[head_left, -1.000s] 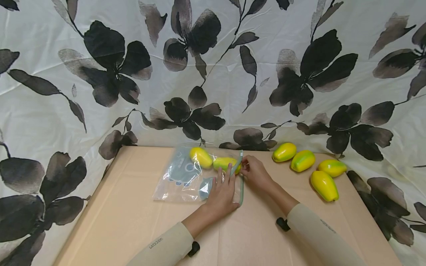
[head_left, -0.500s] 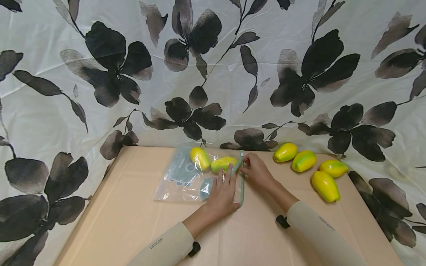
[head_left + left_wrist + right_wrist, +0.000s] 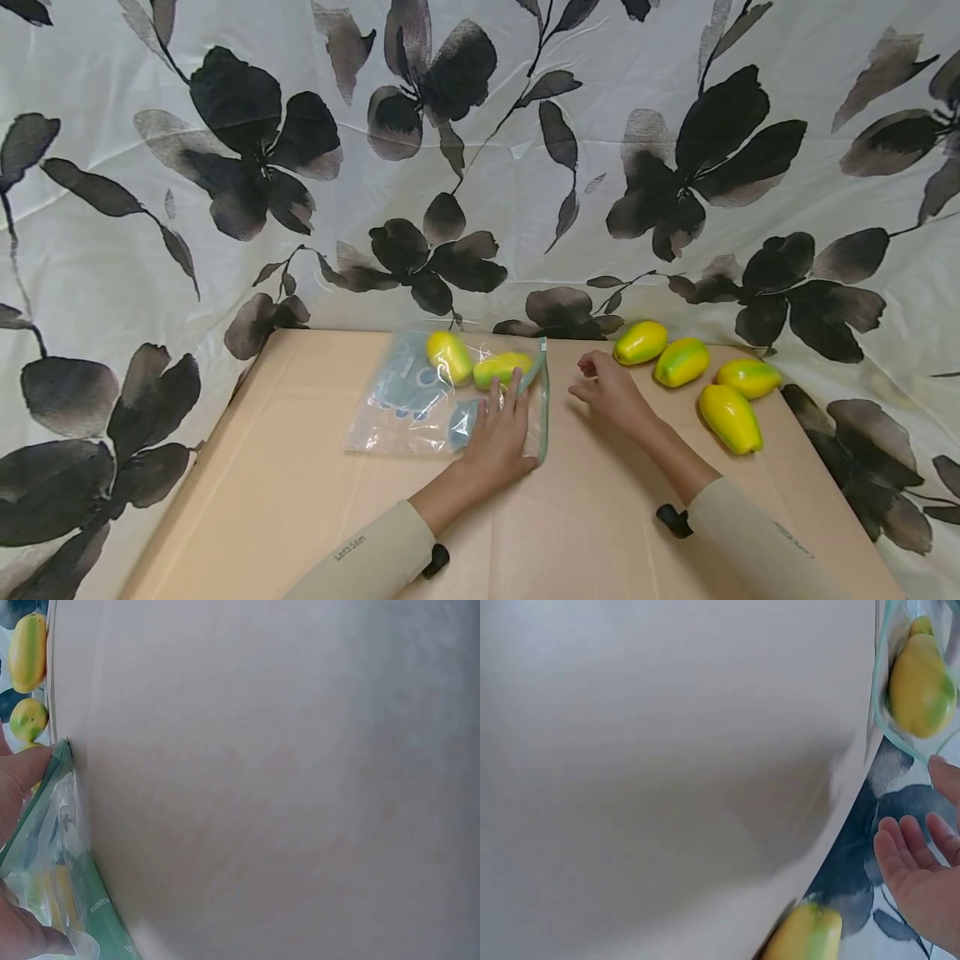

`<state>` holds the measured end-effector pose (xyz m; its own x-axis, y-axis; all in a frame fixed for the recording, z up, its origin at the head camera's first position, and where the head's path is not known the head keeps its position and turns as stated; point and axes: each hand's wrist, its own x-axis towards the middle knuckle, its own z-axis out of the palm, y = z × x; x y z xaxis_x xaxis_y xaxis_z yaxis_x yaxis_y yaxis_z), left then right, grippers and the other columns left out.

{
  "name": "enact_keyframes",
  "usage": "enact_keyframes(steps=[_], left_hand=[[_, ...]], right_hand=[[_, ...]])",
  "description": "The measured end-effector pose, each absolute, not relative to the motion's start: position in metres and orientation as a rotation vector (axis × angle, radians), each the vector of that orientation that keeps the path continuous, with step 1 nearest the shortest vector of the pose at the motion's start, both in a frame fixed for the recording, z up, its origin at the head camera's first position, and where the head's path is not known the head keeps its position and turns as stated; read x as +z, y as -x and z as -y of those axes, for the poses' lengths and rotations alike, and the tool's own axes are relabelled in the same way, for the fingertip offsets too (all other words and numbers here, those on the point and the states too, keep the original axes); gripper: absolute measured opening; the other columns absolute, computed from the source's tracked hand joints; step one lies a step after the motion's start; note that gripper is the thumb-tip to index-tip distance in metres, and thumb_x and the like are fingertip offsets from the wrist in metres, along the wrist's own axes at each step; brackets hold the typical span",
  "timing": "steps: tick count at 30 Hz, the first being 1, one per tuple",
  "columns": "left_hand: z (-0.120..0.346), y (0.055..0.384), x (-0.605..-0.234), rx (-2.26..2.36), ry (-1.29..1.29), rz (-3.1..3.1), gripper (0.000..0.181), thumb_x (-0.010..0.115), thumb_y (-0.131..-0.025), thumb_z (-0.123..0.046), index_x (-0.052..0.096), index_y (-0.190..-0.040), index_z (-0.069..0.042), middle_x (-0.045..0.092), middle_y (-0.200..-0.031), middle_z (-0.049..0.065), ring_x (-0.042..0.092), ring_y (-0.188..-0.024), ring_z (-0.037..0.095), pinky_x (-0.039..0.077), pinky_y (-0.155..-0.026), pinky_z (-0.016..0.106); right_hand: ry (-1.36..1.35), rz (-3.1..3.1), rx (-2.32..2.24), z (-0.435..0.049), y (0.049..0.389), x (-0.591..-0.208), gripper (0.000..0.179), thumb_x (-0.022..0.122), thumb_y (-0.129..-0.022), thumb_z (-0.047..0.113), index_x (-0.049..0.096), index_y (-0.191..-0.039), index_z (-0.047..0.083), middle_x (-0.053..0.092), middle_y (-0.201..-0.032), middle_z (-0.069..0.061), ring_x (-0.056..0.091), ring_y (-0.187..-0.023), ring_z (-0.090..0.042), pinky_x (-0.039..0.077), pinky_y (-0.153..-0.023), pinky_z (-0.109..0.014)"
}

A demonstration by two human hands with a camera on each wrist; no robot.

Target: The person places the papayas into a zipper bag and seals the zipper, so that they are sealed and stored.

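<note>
A clear zip bag (image 3: 405, 408) with blue print and a green edge strip lies flat, its mouth toward the right. Inside are two yellow-green papayas (image 3: 449, 358), one beside the other. My left hand (image 3: 495, 442) rests on the bag near its mouth, fingers stretched out. In the left wrist view, its thumb and a finger sit at the spread edges of the bag's mouth. My right hand (image 3: 611, 396) is off the bag, between it and the loose papayas, fingers loosely bent and holding nothing. The right wrist view shows this hand (image 3: 922, 892) from the palm side.
Several loose papayas lie at the back right of the tan board: one upper left (image 3: 641, 342), one beside it (image 3: 682, 362), others (image 3: 731, 419) nearer its right edge. A white cloth (image 3: 547, 200) with dark flowers hangs behind and spreads around the board.
My right hand has let go of the bag's mouth and moved right toward the loose papayas. The papaya nearer the mouth has shifted slightly left inside the bag. My left hand stays put.
</note>
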<state>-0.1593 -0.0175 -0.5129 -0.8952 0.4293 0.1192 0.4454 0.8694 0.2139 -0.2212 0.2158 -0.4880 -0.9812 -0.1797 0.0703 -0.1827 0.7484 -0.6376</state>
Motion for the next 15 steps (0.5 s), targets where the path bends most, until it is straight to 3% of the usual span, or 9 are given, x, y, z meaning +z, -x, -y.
enact_keyframes(steps=[15], left_hand=[[0.016, 0.160, -0.513, -0.404, 0.690, 2.983, 0.120, 0.091, -0.071, -0.053, 0.029, -0.160, -0.002, 0.007, -0.174, 0.018, 0.018, -0.155, 0.052, 0.037, -0.114, 0.067]], right_hand=[[-0.258, 2.945, 0.940, -0.308, 0.168, -0.473, 0.069, 0.078, -0.093, 0.030, 0.048, -0.148, 0.001, 0.054, -0.147, -0.025, 0.048, -0.137, -0.046, 0.040, -0.111, -0.065]])
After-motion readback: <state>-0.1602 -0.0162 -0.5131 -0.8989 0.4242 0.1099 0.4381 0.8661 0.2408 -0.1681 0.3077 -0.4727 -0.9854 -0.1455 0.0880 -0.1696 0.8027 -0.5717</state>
